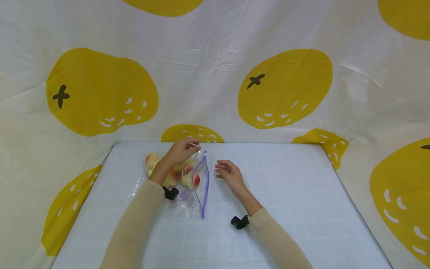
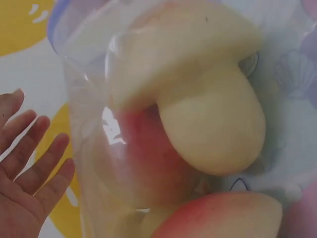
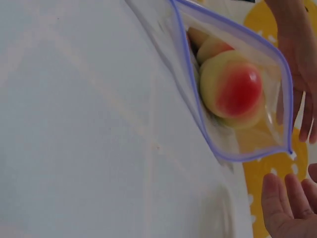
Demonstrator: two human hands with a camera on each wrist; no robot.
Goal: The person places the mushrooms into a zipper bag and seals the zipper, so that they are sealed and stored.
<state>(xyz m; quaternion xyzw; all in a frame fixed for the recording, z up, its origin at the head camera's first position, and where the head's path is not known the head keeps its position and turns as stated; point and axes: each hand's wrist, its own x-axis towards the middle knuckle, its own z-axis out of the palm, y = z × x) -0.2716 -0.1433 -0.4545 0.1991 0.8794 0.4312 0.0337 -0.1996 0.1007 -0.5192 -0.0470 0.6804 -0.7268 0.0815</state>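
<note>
A clear zip bag (image 1: 188, 213) with a purple zipper edge lies on the table, its mouth gaping toward the right. Inside are several cream-and-red mushroom-shaped pieces (image 2: 213, 119); a rounded red-topped one (image 3: 240, 89) shows through the mouth. My left hand (image 1: 181, 152) is over the bag's far side, fingers extended and holding nothing. In the left wrist view its fingers are spread beside the clear plastic; whether they touch it I cannot tell. My right hand (image 1: 231, 176), fingers loosely bent, is apart from the bag, to the right of its mouth, and holds nothing.
The table (image 1: 302, 194) has a pale blue checked cover. Behind it and at both sides hangs a white cloth (image 1: 208, 86) with large yellow fruit prints. A small black device sits at each wrist, the right one (image 1: 240, 222) close to the tabletop.
</note>
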